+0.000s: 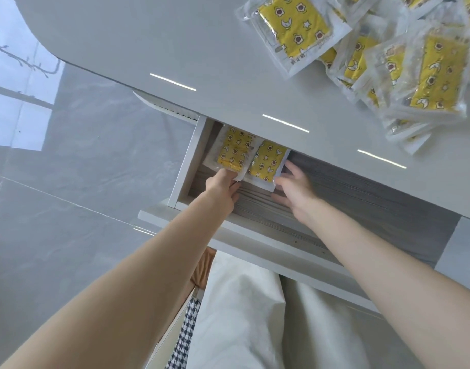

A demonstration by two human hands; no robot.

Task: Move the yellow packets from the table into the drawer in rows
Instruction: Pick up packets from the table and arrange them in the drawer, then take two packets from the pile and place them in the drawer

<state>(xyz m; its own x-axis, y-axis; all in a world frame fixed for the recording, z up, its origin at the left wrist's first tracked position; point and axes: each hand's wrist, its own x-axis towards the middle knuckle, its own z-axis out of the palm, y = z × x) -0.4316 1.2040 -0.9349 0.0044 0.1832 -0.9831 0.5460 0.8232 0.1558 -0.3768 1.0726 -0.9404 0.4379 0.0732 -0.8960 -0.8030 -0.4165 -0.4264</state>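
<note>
1. Drawer (361,198) below the white tabletop (175,49) stands open, with two yellow packets lying flat and touching in its far left corner.
2. Left hand (223,190) pinches the near corner of the left packet (234,153).
3. Right hand (297,187), blurred, is released, its spread fingers at the near edge of the right packet (267,162).
4. Pile (414,70) of packets waits on the tabletop.
5. Likely step: squaring the first row. Next, a packet from the pile should go just beside the pair.

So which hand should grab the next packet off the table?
Right, probably. The pile lies on the table to the right, nearer the right hand, whose fingers are spread. The left hand touches a packet far left in the drawer.
</note>
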